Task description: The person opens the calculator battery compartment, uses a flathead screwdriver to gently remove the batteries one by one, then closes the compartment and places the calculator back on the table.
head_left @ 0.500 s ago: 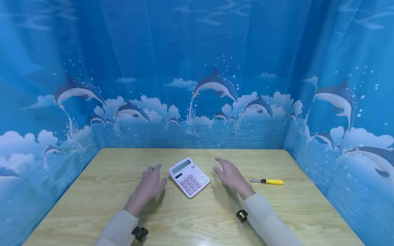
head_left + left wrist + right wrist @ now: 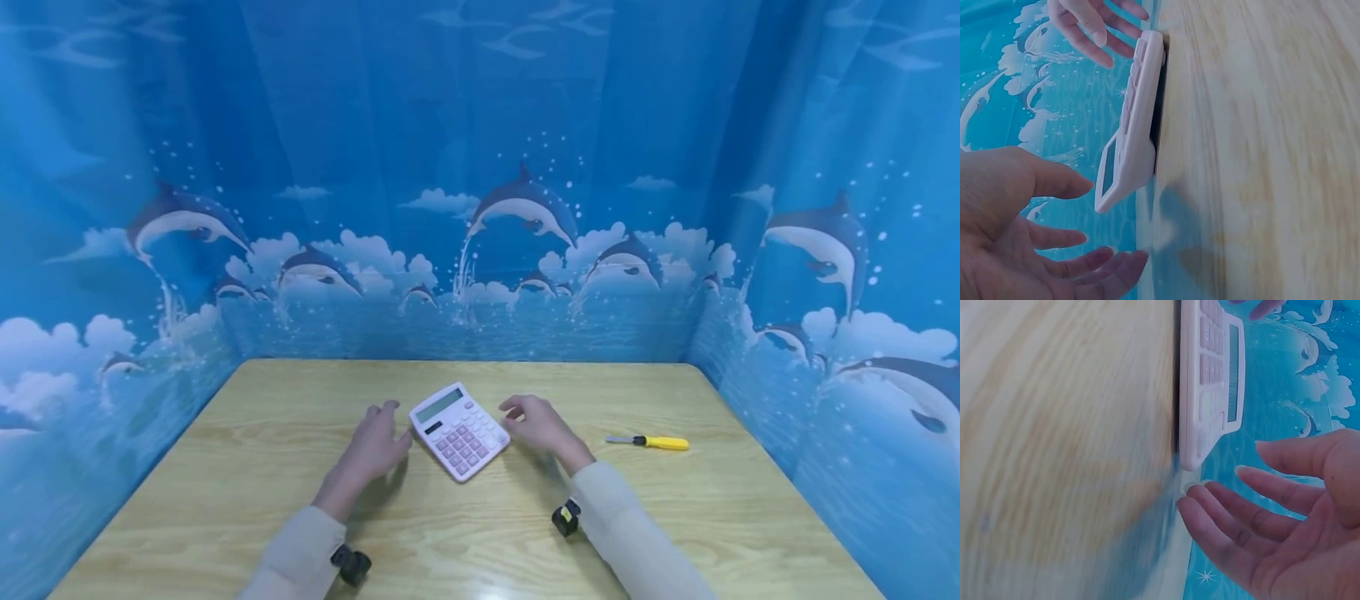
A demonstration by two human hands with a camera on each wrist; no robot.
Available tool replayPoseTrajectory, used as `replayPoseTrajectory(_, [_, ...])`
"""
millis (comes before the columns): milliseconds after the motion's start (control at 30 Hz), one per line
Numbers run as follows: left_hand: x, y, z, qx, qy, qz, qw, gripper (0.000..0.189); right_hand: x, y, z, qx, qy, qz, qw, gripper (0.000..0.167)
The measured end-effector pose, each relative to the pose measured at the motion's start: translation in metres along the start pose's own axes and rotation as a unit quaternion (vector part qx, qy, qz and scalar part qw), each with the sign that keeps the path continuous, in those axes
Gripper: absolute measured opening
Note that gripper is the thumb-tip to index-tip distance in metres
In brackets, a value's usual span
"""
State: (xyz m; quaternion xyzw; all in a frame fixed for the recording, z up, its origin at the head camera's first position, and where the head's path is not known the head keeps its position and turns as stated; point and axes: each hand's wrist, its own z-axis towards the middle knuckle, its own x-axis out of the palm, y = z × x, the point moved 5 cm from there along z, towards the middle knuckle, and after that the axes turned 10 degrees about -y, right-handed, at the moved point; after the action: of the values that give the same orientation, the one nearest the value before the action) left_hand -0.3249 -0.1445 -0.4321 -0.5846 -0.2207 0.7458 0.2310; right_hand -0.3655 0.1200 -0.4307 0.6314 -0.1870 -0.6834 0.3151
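Note:
A pale pink calculator [image 2: 460, 432] lies face up and slantwise on the wooden table, its display toward the far left. On its left side my left hand [image 2: 377, 447] hovers with spread, relaxed fingers, and the left wrist view shows a gap between the thumb and the calculator [image 2: 1136, 119]. My right hand [image 2: 542, 427] is close to the calculator's right edge, fingers loosely bent. In the right wrist view these fingers [image 2: 1229, 519] stand just off the calculator's corner, holding nothing.
A screwdriver-like tool with a yellow handle [image 2: 663, 443] lies right of my right hand. The wooden table [image 2: 262, 433] meets a blue curtain [image 2: 375, 208] with dolphins at its back and sides. Each wrist carries a small black camera [image 2: 351, 565].
My right hand has moved left, closer to the calculator, and its fingers have bent more. My left hand has shifted slightly right toward it. The calculator stays in place on the table.

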Motion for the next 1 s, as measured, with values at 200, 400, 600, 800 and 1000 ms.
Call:
replayPoseTrajectory(200, [0.011,-0.001,0.005,-0.016,0.019,-0.001,0.9997,0.061,0.007,0.002,0.002,0.006,0.011,0.011,0.9999,0.029])
replayPoseTrajectory(400, [0.016,-0.006,0.005,-0.012,0.018,-0.021,0.9995,0.059,0.012,0.0,0.006,0.005,0.01,0.011,0.9999,0.028])
replayPoseTrajectory(600, [0.019,-0.008,0.001,-0.047,0.031,-0.061,0.9965,0.066,0.017,-0.003,0.007,0.019,0.019,0.026,0.9993,0.026])
replayPoseTrajectory(800, [0.025,-0.009,-0.003,-0.083,0.048,-0.102,0.9902,0.082,0.02,-0.003,0.005,0.022,0.029,0.018,0.9992,0.024])
replayPoseTrajectory(1000, [0.028,-0.012,-0.004,-0.083,0.052,-0.122,0.9877,0.061,0.018,-0.003,0.002,0.031,0.034,0.016,0.9988,0.025])
